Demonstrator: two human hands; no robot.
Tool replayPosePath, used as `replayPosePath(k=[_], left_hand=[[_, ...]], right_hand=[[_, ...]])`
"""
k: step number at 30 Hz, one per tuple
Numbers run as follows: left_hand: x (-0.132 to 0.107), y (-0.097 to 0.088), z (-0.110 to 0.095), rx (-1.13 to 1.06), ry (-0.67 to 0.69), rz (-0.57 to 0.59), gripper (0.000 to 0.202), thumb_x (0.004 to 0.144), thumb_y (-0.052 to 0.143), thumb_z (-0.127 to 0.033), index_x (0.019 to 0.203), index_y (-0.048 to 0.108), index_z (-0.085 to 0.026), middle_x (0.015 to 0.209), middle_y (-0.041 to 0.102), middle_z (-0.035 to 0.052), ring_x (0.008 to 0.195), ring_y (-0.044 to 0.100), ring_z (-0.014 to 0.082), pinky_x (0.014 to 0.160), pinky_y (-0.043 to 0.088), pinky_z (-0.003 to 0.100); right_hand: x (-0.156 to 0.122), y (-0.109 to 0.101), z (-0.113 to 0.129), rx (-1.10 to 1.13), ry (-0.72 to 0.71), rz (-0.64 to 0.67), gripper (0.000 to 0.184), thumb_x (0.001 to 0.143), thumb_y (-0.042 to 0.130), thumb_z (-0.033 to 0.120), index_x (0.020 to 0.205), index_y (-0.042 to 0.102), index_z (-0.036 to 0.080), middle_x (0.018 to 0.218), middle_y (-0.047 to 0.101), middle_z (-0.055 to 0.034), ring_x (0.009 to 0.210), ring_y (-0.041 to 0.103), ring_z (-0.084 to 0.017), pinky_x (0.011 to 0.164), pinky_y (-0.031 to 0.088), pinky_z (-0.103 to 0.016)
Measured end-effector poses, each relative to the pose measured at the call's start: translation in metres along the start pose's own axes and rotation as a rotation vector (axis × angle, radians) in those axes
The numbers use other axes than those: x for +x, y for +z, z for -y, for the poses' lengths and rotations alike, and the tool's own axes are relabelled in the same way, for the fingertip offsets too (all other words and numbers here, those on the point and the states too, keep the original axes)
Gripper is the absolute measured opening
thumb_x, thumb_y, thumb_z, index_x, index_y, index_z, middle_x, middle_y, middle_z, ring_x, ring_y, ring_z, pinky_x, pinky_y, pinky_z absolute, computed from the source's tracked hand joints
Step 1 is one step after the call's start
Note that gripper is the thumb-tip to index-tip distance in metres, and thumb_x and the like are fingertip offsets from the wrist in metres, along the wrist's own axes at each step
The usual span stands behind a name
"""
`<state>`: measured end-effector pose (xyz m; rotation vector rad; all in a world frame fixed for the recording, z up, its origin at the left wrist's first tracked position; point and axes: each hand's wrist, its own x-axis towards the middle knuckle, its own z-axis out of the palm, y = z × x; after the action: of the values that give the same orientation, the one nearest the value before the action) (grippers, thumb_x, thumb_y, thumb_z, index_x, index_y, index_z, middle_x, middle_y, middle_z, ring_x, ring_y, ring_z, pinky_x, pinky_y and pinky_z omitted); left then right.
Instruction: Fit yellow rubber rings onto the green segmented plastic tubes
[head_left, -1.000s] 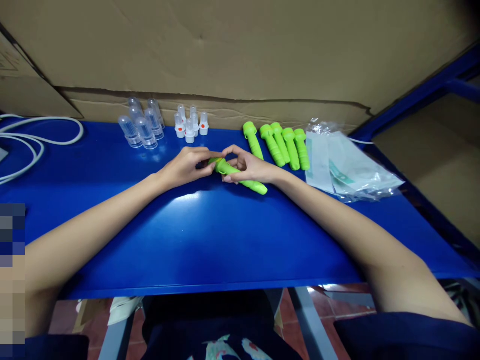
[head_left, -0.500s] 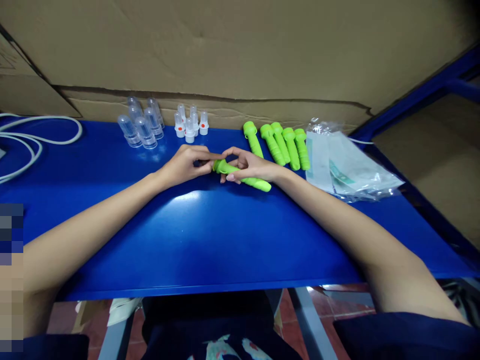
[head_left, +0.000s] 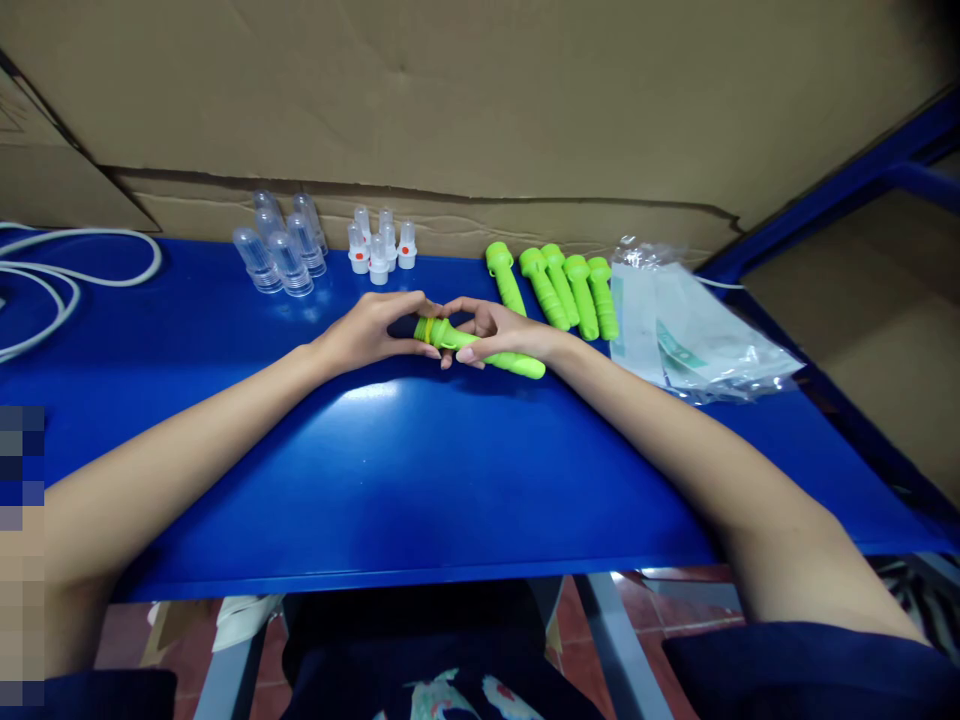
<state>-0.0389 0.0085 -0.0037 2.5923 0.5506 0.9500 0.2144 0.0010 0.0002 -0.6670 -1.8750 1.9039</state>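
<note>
A bright green tube [head_left: 517, 364], shaped like a flashlight body, lies slantwise between my hands above the table. Its narrow threaded end points left, with a thin yellow ring [head_left: 429, 331] round the thread. My right hand [head_left: 499, 332] is closed about the tube just behind its collar. At the threaded end, my left hand [head_left: 367, 330] curves its thumb and fingers round the neck, thumb below and fingers above. A gap shows between its palm and the tube's end. Exact fingertip contact on the ring is hard to see.
Several similar green tubes [head_left: 577, 290] lie behind my right hand, beside a clear plastic bag [head_left: 712, 330] with printed paper. Several clear domed caps [head_left: 289, 265] and small white-based pieces [head_left: 379, 262] stand along the cardboard wall [head_left: 450, 100]. A white cable [head_left: 105, 280] loops at left.
My left hand's fingers have spread from a pinch at the tube's end to a curve round its neck, uncovering the thread and yellow ring. My right hand stays nearly still.
</note>
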Motion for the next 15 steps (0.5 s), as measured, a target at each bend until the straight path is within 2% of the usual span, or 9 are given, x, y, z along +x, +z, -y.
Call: replayPosePath(k=[4,9,15], left_hand=[[0.000,-0.003,-0.001,-0.050,-0.059,-0.041,0.058,0.085,0.074,-0.066,0.110,0.073,-0.014,0.106,0.080,0.0110,0.096,0.077,0.0206,0.083,0.058,0.028],[0.000,-0.005,-0.003,-0.156,-0.137,-0.073,0.059,0.083,0.077,-0.064,0.113,0.075,-0.014,0.107,0.080,0.0107,0.094,0.076,0.0192,0.085,0.059,0.028],[0.000,-0.003,0.004,-0.277,-0.166,-0.072,0.061,0.081,0.080,-0.062,0.120,0.075,-0.015,0.113,0.078,0.0117,0.097,0.075,0.0193,0.090,0.060,0.030]], right_hand=[[0.001,-0.003,-0.001,0.030,-0.002,0.010,0.066,0.080,0.085,0.030,0.125,0.040,0.015,0.096,0.078,-0.0076,0.059,0.059,-0.007,0.057,0.045,-0.022],[0.000,-0.008,-0.002,0.067,-0.029,0.040,0.067,0.081,0.084,0.028,0.129,0.039,0.015,0.096,0.078,-0.0069,0.058,0.057,-0.006,0.058,0.044,-0.022],[-0.001,-0.010,-0.003,0.101,-0.045,0.044,0.064,0.081,0.083,0.025,0.130,0.042,0.014,0.096,0.078,-0.0053,0.059,0.057,-0.006,0.059,0.043,-0.022]])
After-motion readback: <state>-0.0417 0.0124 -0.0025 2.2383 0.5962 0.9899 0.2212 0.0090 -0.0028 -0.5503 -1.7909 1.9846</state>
